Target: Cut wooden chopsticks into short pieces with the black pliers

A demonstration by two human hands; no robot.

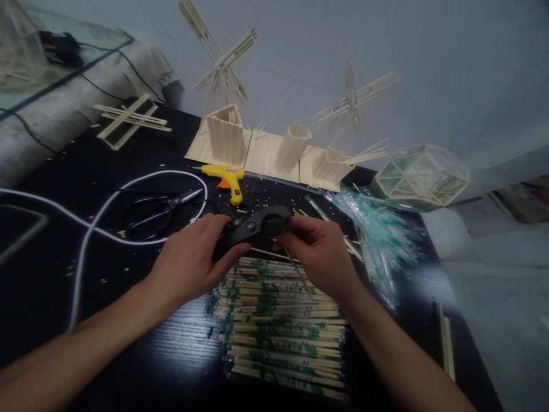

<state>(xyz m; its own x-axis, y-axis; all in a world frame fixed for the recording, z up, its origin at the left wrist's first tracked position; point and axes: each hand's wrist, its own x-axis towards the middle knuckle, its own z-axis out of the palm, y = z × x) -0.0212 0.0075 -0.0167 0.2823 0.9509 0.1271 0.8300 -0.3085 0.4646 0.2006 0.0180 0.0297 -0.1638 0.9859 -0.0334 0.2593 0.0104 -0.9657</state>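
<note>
Head view: a black wood-grain tabletop [189, 349] strewn with small pale chips; the person's two bare hands meet near its middle.
Left hand: the left hand [193, 249] is closed around a black hand tool with a round pivot [252, 227], thumb below and fingers above; the tool is held up off the table, its curved end toward the right.
Right hand: the right hand [323, 254] pinches a thin pale wooden stick [297, 268] between thumb and fingers, right at the tool's curved end; the stick slants down toward the person – whether its upper end sits inside the tool, I cannot tell.
Wrapped chopsticks: rows of pale chopsticks in clear, green-printed sleeves [287, 332] lie below the hands; a heap of crumpled clear-and-green plastic wrappers [381, 240] lies to the right.
Glue gun: a yellow plastic glue gun with an orange trigger [234, 177] rests beyond the left hand; black-handled scissors [174, 203] lie left of it, within a loop of white cable [92, 226].
Wooden models: pale stick-built towers [225, 140] stand on flat slatted bases [266, 157] at the back – a crossed stick frame [132, 123] lies to their left; a clear faceted polyhedron with wooden edges [424, 174] sits to their right.
</note>
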